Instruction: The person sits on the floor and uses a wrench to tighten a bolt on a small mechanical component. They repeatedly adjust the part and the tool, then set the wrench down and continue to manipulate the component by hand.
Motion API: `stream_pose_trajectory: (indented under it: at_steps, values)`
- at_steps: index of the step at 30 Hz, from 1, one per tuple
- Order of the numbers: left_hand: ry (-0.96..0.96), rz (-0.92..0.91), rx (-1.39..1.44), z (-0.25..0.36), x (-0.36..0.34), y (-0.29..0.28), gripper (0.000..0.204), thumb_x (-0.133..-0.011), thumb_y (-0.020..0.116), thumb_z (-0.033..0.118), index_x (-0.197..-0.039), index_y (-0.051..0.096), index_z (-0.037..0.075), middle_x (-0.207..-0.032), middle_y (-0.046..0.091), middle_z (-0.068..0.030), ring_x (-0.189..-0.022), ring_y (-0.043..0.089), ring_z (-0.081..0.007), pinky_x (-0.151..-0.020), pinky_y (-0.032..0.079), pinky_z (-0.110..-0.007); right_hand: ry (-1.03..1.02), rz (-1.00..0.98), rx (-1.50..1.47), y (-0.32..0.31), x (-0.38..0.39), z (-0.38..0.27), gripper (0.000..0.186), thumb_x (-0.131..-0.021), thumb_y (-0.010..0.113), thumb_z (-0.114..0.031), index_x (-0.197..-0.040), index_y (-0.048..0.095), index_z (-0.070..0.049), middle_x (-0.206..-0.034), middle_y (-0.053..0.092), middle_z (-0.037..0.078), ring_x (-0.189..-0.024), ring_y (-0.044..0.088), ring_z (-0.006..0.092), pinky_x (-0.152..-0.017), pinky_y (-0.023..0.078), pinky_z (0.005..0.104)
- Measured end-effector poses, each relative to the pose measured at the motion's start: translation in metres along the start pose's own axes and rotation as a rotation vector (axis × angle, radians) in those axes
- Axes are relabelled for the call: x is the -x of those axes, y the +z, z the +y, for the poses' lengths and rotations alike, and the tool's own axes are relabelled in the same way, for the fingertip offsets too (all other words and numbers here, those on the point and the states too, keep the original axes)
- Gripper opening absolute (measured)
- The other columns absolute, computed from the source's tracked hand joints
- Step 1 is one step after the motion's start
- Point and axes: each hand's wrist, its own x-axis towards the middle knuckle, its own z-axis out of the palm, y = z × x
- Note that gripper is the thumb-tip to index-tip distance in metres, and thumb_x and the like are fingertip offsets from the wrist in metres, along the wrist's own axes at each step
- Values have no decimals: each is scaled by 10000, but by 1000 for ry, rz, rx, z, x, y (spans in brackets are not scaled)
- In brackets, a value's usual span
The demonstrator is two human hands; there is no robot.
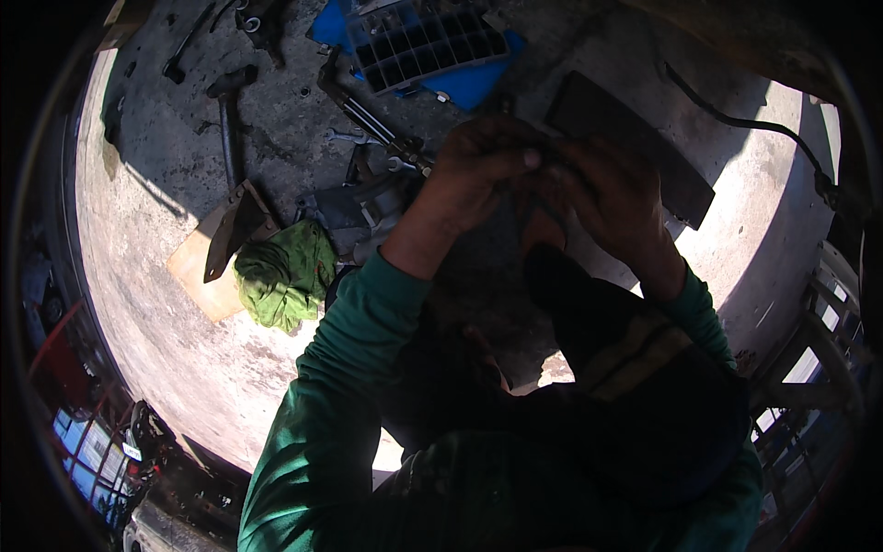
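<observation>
My left hand (478, 167) and my right hand (614, 189) come together above the floor in front of me. The left fingers are bent, with the thumb pressed inward. Curled fingers on the right meet them. Whatever lies between the fingertips is lost in shadow, so I cannot make it out. Below my hands a bare foot (543, 228) shows. Close to my left wrist are a grey metal part (379, 201) and a small wrench (401, 165). A long tool with parallel metal rods (370, 115) stretches away beyond them. Right of my right hand lies a dark flat slab (644, 147).
A compartment box (428, 57) rests on a blue sheet (464, 85) at the far side. Leftward are a hammer (228, 129), a green cloth (287, 274), and a dark metal plate (234, 232) on a tan board (207, 281). A black cable (754, 123) curves at far right.
</observation>
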Motion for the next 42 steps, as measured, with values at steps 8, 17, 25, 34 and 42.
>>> stream_pose_trajectory:
  at_steps: [8, 17, 25, 34, 42]
  values:
    - [35, 0, 34, -1, 1, 3, 197, -851, 649, -80, -1044, 613, -59, -994, 693, -200, -898, 716, -294, -785, 622, -416, -11, 21, -19, 1, -1, 0, 203, -871, 687, -71, -1066, 685, -15, -883, 681, 126, -730, 688, 252, -593, 526, 335]
    - [45, 72, -103, -2, 3, 2, 189, -854, 674, -76, -1033, 614, -71, -979, 691, -189, -888, 722, -281, -770, 624, -377, 77, -13, -122, 3, -4, -2, 172, -849, 698, -92, -1006, 666, -29, -846, 661, 132, -723, 676, 298, -597, 519, 362]
    - [72, 136, -294, -3, 2, 3, 201, -836, 719, -48, -1019, 636, -63, -947, 708, -151, -854, 721, -226, -741, 605, -313, 129, -18, -64, 3, 0, -1, 161, -853, 684, -103, -1000, 661, -41, -844, 658, 148, -746, 682, 335, -621, 539, 386]
    - [77, 112, -375, 7, 9, 6, 189, -853, 686, -65, -1032, 624, -58, -987, 693, -170, -860, 714, -255, -761, 604, -359, 88, 15, 4, 2, -6, -10, 145, -866, 683, -143, -984, 679, -59, -830, 669, 117, -724, 686, 311, -618, 542, 372]
    - [295, 153, -151, 24, 23, 29, 257, -859, 690, -27, -1097, 597, -56, -1026, 684, -164, -936, 685, -241, -837, 579, -360, 44, -4, 29, -12, -33, -45, 205, -835, 727, -118, -1025, 672, -65, -901, 683, 129, -743, 689, 313, -627, 544, 371]
